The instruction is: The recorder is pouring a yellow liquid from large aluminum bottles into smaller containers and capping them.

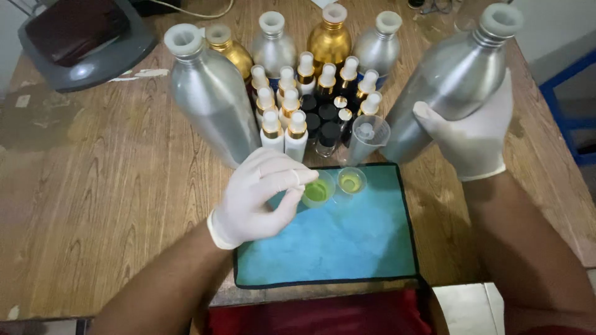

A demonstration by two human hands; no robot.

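Gloves cover both hands. Nearest, the left hand [261, 198] curls over a blue mat [347, 248], fingertips pinched at the rim of a small cup of green liquid [318, 191], steadying it; a second cup of yellowish liquid [351, 182] sits just beside. Farther right, the right hand [475, 139] wraps a tilted silver bottle [450, 84]. Behind stand small spray bottles [298, 99] and another tall silver bottle [208, 93].

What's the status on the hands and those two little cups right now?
Left hand pinching rim of green-liquid cup. Right hand gripping big silver bottle. Yellow-liquid cup untouched on blue mat. Spray bottles crowd behind.
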